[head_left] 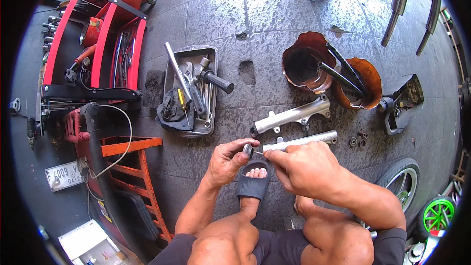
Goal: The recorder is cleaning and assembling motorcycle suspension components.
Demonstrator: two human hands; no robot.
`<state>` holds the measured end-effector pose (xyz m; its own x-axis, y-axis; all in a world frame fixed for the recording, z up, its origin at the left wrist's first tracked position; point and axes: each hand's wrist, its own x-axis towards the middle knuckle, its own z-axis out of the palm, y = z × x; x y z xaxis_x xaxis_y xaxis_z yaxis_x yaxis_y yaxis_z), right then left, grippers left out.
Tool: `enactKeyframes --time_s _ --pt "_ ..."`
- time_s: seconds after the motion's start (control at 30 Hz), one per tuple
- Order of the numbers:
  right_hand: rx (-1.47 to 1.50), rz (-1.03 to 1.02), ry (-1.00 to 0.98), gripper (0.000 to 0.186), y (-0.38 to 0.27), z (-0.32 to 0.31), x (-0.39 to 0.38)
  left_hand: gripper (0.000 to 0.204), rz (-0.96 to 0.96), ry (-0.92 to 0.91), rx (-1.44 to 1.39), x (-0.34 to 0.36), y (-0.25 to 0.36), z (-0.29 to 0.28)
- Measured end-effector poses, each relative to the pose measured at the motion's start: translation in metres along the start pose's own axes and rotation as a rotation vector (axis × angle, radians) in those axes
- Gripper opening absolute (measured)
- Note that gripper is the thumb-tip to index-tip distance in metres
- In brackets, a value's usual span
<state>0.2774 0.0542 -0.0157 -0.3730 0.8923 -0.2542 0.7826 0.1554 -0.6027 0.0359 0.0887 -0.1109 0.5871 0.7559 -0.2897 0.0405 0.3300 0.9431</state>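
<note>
My left hand [224,163] pinches a small dark ring-shaped part [248,150] between thumb and fingers. My right hand [311,167] is closed round a thin metal tool whose slim tip [258,153] points at the ring; its handle is hidden in my fist. Whether the tip touches the ring I cannot tell. Just beyond my right hand, a silver fork tube [321,138] lies on the floor, partly covered by my fingers. A second silver fork tube [294,115] rests farther off, its dark open end towards my left hand.
A grey tray [211,54] of tools stands ahead on the left, beside a red tool rack [98,64]. Two rusty cans [314,88] sit ahead right, dark springs in one. Small rings [362,142] lie right of the tubes. A wheel [405,186] is at the right.
</note>
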Motion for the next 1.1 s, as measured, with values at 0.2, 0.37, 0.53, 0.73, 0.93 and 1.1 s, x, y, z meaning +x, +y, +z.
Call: enactKeyframes --time_s 0.2,0.37,0.53,0.73,0.93,1.1 --pt "0.481 0.004 -0.12 0.03 0.016 -0.009 0.009 0.068 0.07 -0.109 -0.055 0.001 0.006 -0.008" --pt "0.837 0.093 -0.257 0.033 0.026 -0.004 0.01 0.073 0.037 -0.114 -0.306 0.005 -0.002 -0.003" --pt "1.207 0.161 -0.269 0.035 0.026 0.013 0.01 0.075 0.072 -0.145 -0.505 0.008 -0.008 0.002" --pt "1.608 0.321 -0.224 0.034 0.013 0.018 0.001 0.071 0.21 -0.011 -0.532 0.015 0.001 0.017" --pt "1.643 0.433 -0.087 0.034 0.004 0.019 -0.001 0.059 0.344 -0.011 -0.407 0.017 0.008 0.014" --pt "1.703 0.473 -0.016 0.034 -0.001 0.019 -0.001 0.059 0.625 0.13 0.171 0.024 0.014 0.007"
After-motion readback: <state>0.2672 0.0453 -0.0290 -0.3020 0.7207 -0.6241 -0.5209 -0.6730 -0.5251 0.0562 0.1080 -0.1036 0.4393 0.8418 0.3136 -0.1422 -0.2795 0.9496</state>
